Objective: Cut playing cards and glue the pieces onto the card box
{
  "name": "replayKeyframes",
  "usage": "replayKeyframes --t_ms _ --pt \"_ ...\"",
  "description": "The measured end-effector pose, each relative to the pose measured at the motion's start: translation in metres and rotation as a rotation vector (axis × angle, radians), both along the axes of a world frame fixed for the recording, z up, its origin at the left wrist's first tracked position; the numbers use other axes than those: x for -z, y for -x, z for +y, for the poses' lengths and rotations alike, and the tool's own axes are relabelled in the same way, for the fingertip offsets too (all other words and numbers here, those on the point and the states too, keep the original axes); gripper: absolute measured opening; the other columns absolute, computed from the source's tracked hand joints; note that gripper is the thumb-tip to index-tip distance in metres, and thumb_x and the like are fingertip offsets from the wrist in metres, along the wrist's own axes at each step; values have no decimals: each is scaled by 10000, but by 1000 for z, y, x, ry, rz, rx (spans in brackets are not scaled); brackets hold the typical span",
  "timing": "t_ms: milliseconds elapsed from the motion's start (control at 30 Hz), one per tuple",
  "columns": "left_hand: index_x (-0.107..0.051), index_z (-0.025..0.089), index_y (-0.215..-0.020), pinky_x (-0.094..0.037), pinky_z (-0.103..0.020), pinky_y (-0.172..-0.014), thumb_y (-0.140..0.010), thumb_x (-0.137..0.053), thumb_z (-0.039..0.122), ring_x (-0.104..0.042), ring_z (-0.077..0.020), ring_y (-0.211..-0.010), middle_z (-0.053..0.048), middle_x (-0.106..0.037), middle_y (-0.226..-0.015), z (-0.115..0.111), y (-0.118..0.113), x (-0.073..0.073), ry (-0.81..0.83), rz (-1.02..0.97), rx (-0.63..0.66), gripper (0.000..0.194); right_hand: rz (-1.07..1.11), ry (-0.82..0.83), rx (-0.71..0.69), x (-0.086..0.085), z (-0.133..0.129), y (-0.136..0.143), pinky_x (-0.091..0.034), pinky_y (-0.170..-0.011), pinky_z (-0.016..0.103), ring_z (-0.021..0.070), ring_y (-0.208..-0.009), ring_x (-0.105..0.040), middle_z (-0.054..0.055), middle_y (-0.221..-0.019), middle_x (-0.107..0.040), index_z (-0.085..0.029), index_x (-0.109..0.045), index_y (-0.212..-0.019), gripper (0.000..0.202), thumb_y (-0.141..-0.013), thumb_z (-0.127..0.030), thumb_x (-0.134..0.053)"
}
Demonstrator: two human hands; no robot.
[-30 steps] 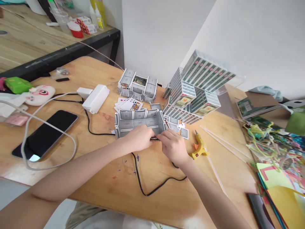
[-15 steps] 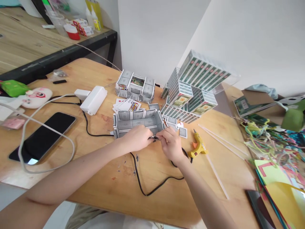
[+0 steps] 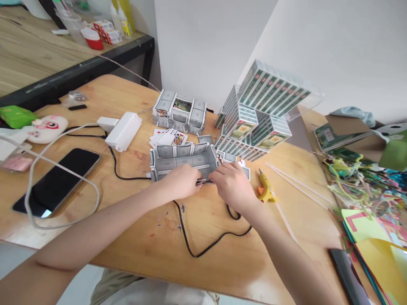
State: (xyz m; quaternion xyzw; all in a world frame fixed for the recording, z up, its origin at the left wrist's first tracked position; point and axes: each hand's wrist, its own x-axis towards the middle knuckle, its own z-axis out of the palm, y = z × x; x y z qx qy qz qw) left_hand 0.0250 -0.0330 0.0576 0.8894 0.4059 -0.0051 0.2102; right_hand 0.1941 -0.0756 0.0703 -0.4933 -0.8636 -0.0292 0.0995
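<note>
An open box built of grey-backed playing cards [image 3: 182, 160] stands on the table before me. My left hand [image 3: 182, 181] is closed at its near wall, fingertips pinching the edge. My right hand [image 3: 233, 186] has its fingers bent over the same wall by the right front corner. Between the hands a short strip of the wall shows; the fingertips are partly hidden. Loose playing cards [image 3: 170, 137] lie face up behind the box. Farther back sits a second playing-card box [image 3: 179, 111] with an opening in its top.
Right of my right hand lies a yellow glue gun [image 3: 266, 188], its black cable [image 3: 219, 243] looping in front. Stacked green-and-white card packs [image 3: 251, 114] rise behind. At left are a phone [image 3: 59, 182], a white power strip [image 3: 123, 131] and a pale cable [image 3: 32, 186].
My right hand has turned from a pinch to lying over the wall at the right front corner. My left hand has stayed almost in place at the near wall.
</note>
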Motion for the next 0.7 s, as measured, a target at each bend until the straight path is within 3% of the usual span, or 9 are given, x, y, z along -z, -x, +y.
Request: replayKeyframes --t_ms 333,700 --pt "-676 188 -691 -312 -271 -490 -765 -478 307 -598 -207 -610 -86 -663 -643 4 1 6 -16 -44 34 242 391 -45 50 16 3 -7 -396 -607 257 147 -638 -526 26 -642 -616 -189 -677 -714 258 -827 -102 -462" --pt "-681 184 -701 -309 -264 -487 -750 -503 323 -604 -204 -624 -91 -675 -660 5 1 7 -11 -42 33 231 108 -103 -70 14 -1 -5 -325 -629 305 178 -671 -451 46 -645 -565 -169 -638 -717 287 -787 -36 -394"
